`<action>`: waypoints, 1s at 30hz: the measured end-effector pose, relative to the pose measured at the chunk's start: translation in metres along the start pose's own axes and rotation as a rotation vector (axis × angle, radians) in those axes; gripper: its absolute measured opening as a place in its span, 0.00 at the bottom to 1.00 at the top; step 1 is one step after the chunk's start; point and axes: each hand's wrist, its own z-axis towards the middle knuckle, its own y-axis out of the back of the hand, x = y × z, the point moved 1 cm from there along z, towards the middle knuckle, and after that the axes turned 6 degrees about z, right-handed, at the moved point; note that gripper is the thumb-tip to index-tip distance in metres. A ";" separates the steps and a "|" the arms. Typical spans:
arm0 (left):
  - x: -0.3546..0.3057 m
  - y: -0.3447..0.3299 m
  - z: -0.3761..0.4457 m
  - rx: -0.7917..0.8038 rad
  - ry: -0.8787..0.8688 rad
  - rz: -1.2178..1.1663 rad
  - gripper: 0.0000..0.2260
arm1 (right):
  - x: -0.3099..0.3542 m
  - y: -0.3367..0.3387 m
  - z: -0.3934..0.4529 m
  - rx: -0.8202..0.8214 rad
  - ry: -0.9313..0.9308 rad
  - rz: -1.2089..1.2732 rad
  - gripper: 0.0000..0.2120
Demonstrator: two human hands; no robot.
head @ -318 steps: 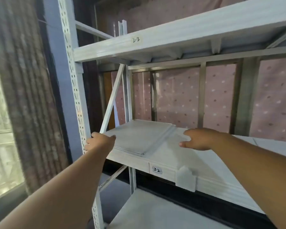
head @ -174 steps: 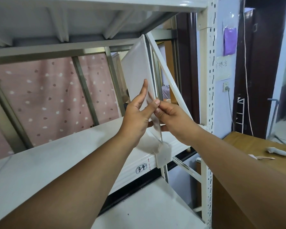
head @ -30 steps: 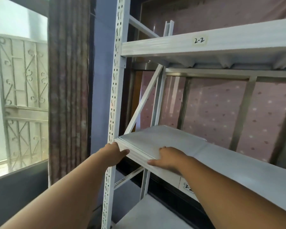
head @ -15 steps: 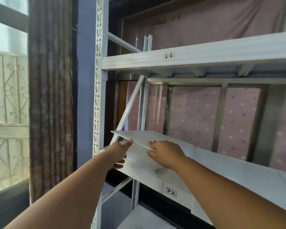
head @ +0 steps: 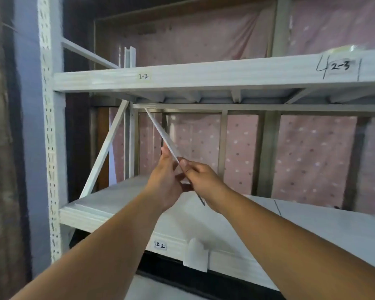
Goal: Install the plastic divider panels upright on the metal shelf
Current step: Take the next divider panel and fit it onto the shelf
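Note:
A thin white plastic divider panel (head: 160, 132) stands nearly edge-on to me above the white metal shelf (head: 312, 226), tilted with its top to the left near the underside of the upper shelf (head: 204, 75). My left hand (head: 165, 178) grips its near edge from the left. My right hand (head: 198, 176) pinches the same edge from the right, thumb on top. The panel's lower end shows just below my right hand, above the shelf surface. A white plastic clip (head: 196, 255) sits on the shelf's front lip beside the label 3-2.
A perforated white upright post (head: 50, 148) stands at the left with a diagonal brace (head: 105, 152) behind it. A flat stack of panels (head: 108, 204) lies on the shelf's left end. A pink dotted curtain hangs behind the rack. A brown curtain hangs far left.
Both hands lifted one panel off the flat stack at the shelf's left end and swung it up to a near-vertical, tilted position further right along the shelf.

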 end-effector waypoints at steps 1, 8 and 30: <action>0.004 -0.014 0.000 0.022 -0.004 0.025 0.28 | 0.002 0.013 -0.004 -0.026 0.018 0.052 0.12; 0.033 -0.102 -0.014 0.179 -0.054 0.151 0.20 | 0.012 0.099 -0.045 -0.148 0.028 0.142 0.13; 0.162 -0.296 -0.090 0.639 -0.015 0.319 0.23 | 0.005 0.289 -0.238 -0.352 0.030 0.023 0.20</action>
